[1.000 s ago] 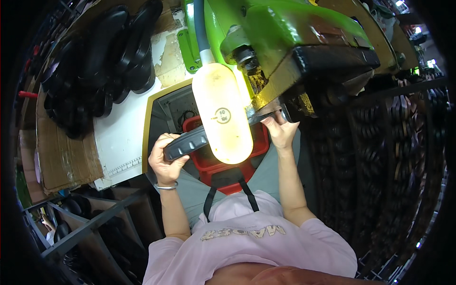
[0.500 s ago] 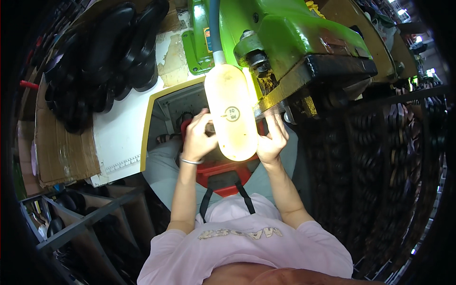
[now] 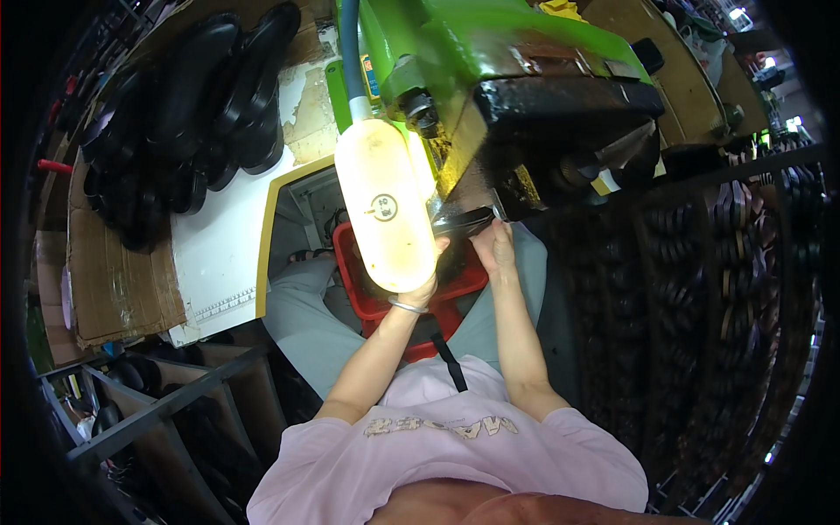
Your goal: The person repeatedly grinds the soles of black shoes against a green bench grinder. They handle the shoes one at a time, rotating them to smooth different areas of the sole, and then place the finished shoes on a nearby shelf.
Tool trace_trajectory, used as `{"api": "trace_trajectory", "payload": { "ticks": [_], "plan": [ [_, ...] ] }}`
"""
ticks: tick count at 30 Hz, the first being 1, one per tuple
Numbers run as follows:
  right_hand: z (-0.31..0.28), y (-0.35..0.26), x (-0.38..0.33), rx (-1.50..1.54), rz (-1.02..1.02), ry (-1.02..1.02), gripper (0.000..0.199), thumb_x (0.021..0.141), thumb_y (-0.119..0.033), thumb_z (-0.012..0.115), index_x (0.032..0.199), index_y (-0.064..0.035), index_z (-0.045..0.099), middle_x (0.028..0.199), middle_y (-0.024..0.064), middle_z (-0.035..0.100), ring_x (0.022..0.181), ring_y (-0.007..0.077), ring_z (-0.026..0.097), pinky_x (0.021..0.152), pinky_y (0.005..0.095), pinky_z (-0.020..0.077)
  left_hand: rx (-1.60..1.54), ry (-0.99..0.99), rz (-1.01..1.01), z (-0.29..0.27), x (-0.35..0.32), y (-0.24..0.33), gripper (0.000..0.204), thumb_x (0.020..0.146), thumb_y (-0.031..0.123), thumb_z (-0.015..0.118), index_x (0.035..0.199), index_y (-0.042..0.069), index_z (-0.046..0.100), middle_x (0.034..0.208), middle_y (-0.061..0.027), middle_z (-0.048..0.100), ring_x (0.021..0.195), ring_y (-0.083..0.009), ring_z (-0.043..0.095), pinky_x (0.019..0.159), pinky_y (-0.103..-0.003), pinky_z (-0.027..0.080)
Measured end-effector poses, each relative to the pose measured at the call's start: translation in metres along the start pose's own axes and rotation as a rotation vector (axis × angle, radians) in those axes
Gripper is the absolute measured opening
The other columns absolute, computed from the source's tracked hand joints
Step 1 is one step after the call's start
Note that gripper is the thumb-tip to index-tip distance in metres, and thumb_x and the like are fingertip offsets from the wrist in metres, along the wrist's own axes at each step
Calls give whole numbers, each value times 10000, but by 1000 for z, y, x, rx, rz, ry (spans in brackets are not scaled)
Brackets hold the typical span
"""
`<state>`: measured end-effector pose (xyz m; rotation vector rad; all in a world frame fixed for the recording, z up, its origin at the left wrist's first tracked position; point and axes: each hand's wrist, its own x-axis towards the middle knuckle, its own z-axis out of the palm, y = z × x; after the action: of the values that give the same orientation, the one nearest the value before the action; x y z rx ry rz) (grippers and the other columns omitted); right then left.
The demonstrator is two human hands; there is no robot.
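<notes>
A glowing oblong lamp (image 3: 385,249) hangs in front of the green machine (image 3: 525,35) and covers most of my left hand (image 3: 427,287). Only its wrist edge and a fingertip show past the lamp, on the lamp's right side. My right hand (image 3: 495,248) is closed on the edge of a dark, shiny piece (image 3: 464,222), probably part of a shoe. This piece lies against the underside of the machine's dark metal head (image 3: 569,109). The left hand is close to its near left end, but its grip is hidden.
Black shoes (image 3: 192,105) are heaped on cardboard (image 3: 131,289) at the left of a white tabletop (image 3: 210,254). Below my hands, between my knees, is a red plastic bin (image 3: 359,302). Shelves of footwear (image 3: 682,280) run along the right. A divided rack (image 3: 166,411) stands at lower left.
The lamp and machine head have swung left. My left hand has moved right, behind the lamp's lower part. The dark piece now shows by my right hand.
</notes>
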<state>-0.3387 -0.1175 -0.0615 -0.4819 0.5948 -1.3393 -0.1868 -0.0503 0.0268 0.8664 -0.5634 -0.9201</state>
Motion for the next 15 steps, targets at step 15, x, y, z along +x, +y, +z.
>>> {"api": "trace_trajectory", "payload": {
  "ticks": [15],
  "plan": [
    [91, -153, -19, -1024, -845, 229, 609, 731, -163, 846, 1227, 28, 549, 1199, 98, 581, 1115, 185, 532, 1022, 300, 375, 258, -331, 66, -8, 26, 75, 327, 716, -83, 778, 918, 18, 542, 911, -81, 624, 856, -159, 626, 786, -286, 540]
  ]
}}
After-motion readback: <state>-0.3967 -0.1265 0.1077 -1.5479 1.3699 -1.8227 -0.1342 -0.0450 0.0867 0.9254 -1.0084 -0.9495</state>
